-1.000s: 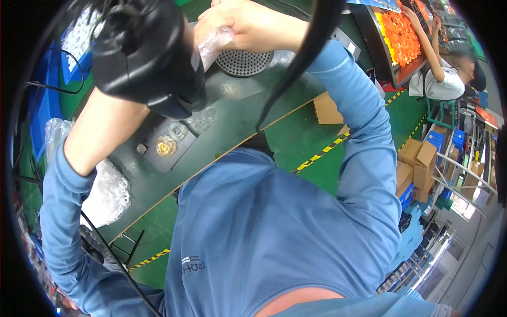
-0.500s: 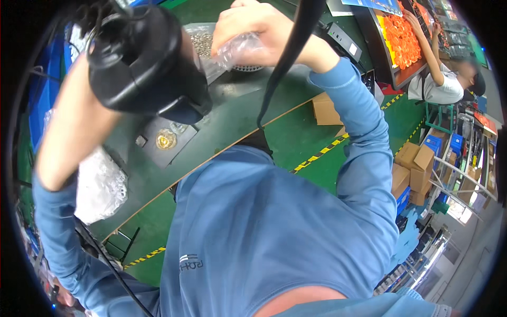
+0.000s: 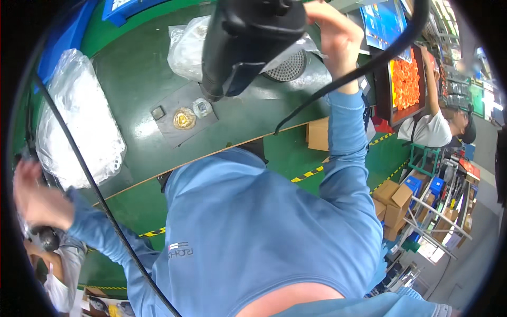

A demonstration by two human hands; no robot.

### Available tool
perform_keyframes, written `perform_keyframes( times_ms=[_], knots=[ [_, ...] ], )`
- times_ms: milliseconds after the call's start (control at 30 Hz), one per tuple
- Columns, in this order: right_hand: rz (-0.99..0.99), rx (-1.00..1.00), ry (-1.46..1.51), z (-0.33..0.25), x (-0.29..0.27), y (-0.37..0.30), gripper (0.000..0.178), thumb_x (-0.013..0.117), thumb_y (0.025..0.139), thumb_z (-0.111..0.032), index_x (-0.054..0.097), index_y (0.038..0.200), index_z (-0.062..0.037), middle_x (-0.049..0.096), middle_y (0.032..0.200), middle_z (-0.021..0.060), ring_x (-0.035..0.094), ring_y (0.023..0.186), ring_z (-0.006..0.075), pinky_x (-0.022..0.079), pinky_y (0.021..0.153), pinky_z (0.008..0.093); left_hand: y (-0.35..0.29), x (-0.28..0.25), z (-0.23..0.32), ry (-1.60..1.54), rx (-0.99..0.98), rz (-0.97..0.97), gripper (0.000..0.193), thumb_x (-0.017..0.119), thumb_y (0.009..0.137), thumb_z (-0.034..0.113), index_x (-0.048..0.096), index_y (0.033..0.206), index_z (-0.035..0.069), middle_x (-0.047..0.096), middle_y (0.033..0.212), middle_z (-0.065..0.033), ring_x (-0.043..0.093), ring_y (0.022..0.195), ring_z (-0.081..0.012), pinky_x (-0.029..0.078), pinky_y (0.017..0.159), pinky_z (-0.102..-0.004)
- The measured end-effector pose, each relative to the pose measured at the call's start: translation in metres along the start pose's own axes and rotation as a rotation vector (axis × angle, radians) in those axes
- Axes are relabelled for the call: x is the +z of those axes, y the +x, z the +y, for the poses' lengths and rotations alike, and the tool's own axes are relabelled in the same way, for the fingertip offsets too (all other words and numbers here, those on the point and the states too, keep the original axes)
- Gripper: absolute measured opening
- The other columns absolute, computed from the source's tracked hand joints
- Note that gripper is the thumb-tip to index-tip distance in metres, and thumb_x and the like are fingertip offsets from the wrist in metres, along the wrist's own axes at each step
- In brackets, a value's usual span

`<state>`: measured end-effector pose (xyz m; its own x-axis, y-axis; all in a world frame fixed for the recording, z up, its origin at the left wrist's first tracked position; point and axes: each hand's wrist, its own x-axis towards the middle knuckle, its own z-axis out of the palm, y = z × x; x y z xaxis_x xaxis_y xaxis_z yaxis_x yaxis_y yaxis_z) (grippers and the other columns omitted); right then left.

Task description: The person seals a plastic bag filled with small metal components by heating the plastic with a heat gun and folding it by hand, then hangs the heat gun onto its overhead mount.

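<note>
My right hand (image 3: 343,39) reaches over the far side of the table (image 3: 142,68). Its fingers bend leftward, and the black device hanging in front hides their tips, so its grip does not show. Close to it are the edge of a clear plastic bag (image 3: 190,47) and a round grey dish with a dotted surface (image 3: 288,67). Out past the table's left end, my left hand (image 3: 42,198) is blurred, its fingers apparently stretched out and nothing visible in them. A dark sheet (image 3: 174,134) bears a gold-coloured round piece (image 3: 184,118), a clear round piece (image 3: 202,108) and a small dark square (image 3: 158,112).
A large white plastic-wrapped bundle (image 3: 79,121) lies at the table's left. The black device (image 3: 248,42) and its cable (image 3: 359,74) cross the view. At the right, a person (image 3: 428,129) sits by a tray of orange pieces (image 3: 405,84). Cardboard boxes (image 3: 393,206) stand behind.
My left hand has left the bag area and swung down to the far left. My right hand has drawn right, and the dotted dish shows more. The view has shifted.
</note>
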<state>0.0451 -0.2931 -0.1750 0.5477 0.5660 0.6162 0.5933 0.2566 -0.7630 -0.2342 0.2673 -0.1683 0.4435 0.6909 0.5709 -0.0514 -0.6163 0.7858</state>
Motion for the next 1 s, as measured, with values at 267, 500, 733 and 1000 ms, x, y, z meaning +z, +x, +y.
perform_keyframes(
  times_ms=[267,500,733,1000],
  knots=[
    [-0.209,0.009,-0.906,-0.019,0.024,0.009,0.041,0.086,0.074,-0.012,0.073,0.111,-0.0029,0.075,0.104,0.0102,0.072,0.094,0.025,0.055,0.084,0.0353,-0.11,0.197,0.105,-0.152,0.529,-0.838,0.056,0.077,0.086,0.016,0.058,0.137,0.003,0.056,0.137,-0.0162,0.053,0.128,-0.0333,0.041,0.109,-0.041],
    [-0.598,-0.196,-0.876,-0.004,0.087,0.044,0.017,0.068,0.085,-0.018,0.062,0.093,-0.0054,0.067,0.098,0.015,0.066,0.096,0.0346,0.053,0.084,0.0425,-0.109,0.254,0.081,-0.722,0.004,-0.911,0.049,0.05,0.107,0.035,0.057,0.136,-0.003,0.06,0.138,-0.0186,0.055,0.127,-0.029,0.039,0.111,-0.0383],
    [-0.643,-0.063,-0.917,0.007,0.068,0.036,0.029,0.068,0.084,-0.018,0.062,0.108,-0.0038,0.065,0.109,0.0176,0.064,0.105,0.0345,0.05,0.093,0.0438,-0.136,0.274,0.055,-0.505,-0.007,-0.798,0.045,0.063,0.1,0.025,0.055,0.135,-0.002,0.056,0.134,-0.0194,0.056,0.122,-0.0292,0.044,0.104,-0.0378],
    [-0.534,0.446,-0.882,-0.022,0.088,0.04,0.035,0.069,0.085,-0.016,0.061,0.114,0.0016,0.064,0.105,0.0192,0.064,0.102,0.0349,0.05,0.093,0.0402,-0.146,0.28,0.038,-0.397,0.112,-0.814,0.045,0.062,0.099,0.024,0.055,0.138,0.002,0.053,0.141,-0.0181,0.05,0.133,-0.0324,0.037,0.114,-0.0399]
  ],
)
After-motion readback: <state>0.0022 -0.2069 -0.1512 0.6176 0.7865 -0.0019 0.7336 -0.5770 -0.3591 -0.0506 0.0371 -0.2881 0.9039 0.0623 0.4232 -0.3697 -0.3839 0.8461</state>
